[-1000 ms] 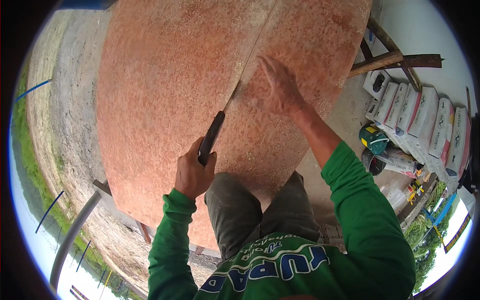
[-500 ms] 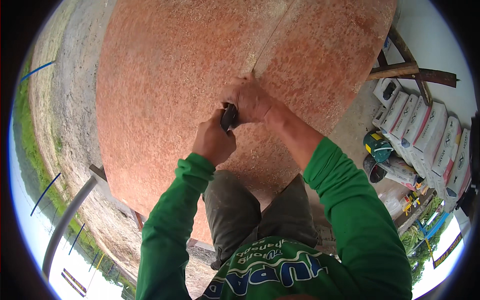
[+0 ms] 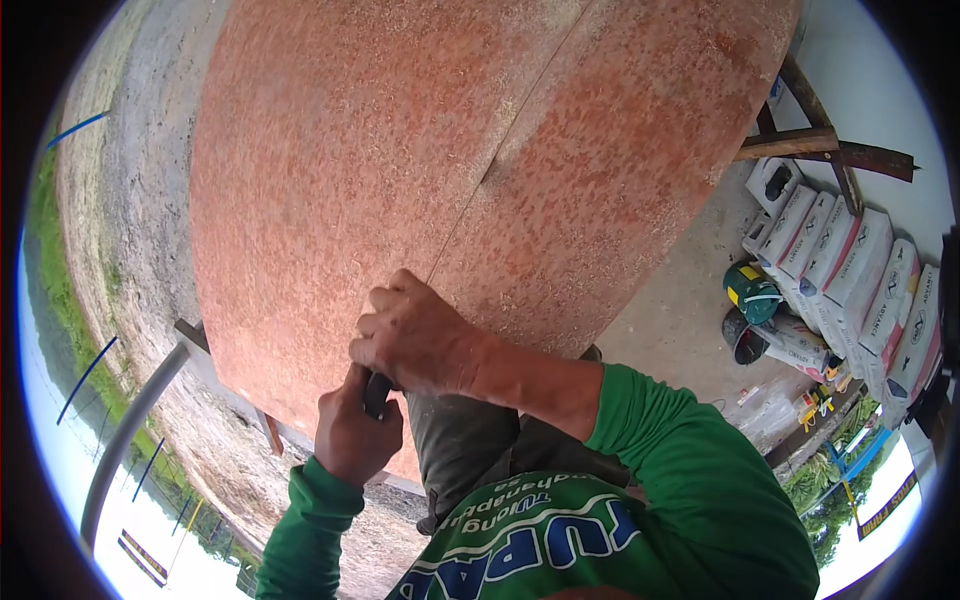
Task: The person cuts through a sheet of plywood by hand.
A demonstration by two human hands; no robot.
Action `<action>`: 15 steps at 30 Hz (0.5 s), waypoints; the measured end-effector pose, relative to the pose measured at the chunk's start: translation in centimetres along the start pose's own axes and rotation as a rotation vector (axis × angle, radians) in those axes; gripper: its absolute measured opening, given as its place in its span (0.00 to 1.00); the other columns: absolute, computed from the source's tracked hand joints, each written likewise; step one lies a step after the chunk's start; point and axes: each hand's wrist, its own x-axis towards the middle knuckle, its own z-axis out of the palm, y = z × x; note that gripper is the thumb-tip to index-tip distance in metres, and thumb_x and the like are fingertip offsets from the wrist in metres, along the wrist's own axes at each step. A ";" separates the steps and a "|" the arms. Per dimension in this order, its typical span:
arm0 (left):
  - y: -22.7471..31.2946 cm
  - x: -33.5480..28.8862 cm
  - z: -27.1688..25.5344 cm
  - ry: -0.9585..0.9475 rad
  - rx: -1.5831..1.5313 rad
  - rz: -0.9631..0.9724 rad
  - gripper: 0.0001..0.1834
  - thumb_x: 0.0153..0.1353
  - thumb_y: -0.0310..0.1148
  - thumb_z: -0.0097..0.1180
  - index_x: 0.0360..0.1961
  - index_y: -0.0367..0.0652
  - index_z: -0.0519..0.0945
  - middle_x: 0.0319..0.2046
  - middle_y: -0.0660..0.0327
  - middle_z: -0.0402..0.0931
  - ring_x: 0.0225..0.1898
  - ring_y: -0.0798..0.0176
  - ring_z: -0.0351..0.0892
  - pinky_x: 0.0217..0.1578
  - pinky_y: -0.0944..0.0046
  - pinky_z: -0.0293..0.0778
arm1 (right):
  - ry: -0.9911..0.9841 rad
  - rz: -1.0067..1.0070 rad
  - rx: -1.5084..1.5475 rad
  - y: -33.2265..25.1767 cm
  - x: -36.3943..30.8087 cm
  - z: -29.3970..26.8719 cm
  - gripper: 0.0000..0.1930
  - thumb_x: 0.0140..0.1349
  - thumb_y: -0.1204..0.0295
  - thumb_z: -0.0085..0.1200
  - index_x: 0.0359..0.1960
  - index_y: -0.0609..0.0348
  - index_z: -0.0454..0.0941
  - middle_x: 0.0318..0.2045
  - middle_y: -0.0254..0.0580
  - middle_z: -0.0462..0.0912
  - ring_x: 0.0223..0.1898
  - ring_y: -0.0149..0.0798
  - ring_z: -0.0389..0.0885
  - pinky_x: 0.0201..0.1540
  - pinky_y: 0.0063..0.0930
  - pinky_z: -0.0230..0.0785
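Note:
On the large reddish wooden board [image 3: 330, 150], my two hands meet close to its near edge. My left hand [image 3: 355, 438] is closed round a tool with a dark handle [image 3: 377, 395], whose working end is hidden. Just ahead and to the right, my right hand [image 3: 418, 335] is curled over the far end of that tool, its fingertips underneath and out of sight. A thin dark line [image 3: 532, 92] runs from beside my right hand toward the far edge. Pale dust and fine shavings lie along it and across the board.
At the right, a stack of white bags [image 3: 850, 255] stands by the wall, with a dark green container [image 3: 752, 290] and a black bucket [image 3: 743, 337] beside it. A wooden trestle [image 3: 815, 140] stands beyond. Rough ground and a grey pipe [image 3: 130, 440] lie left.
Both hands and the dark-handled tool have come toward my body and to the left. More of the thin line on the board now shows.

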 end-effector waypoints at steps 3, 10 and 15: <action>0.1 10.6 4.3 0.089 0.025 0.153 0.16 0.42 0.24 0.51 0.37 0.36 0.71 0.23 0.44 0.74 0.27 0.40 0.75 0.27 0.54 0.71 | 0.007 0.108 -0.186 10.3 0.7 -1.4 0.11 0.32 0.59 0.62 0.18 0.44 0.74 0.21 0.25 0.76 0.33 0.35 0.72 0.41 0.35 0.60; -1.2 7.3 3.9 0.030 -0.008 0.080 0.20 0.40 0.24 0.57 0.39 0.36 0.72 0.23 0.49 0.76 0.27 0.49 0.78 0.27 0.59 0.72 | -0.178 0.182 -0.084 6.8 0.0 -0.7 0.10 0.32 0.62 0.61 0.19 0.44 0.75 0.23 0.27 0.76 0.37 0.38 0.72 0.44 0.38 0.58; -0.7 -3.0 -0.7 -0.075 -0.088 -0.145 0.20 0.43 0.24 0.57 0.41 0.38 0.71 0.19 0.52 0.75 0.23 0.53 0.79 0.25 0.61 0.74 | -0.081 0.100 -0.041 -4.4 -0.8 0.3 0.04 0.41 0.66 0.56 0.19 0.47 0.76 0.21 0.27 0.74 0.37 0.34 0.71 0.46 0.39 0.56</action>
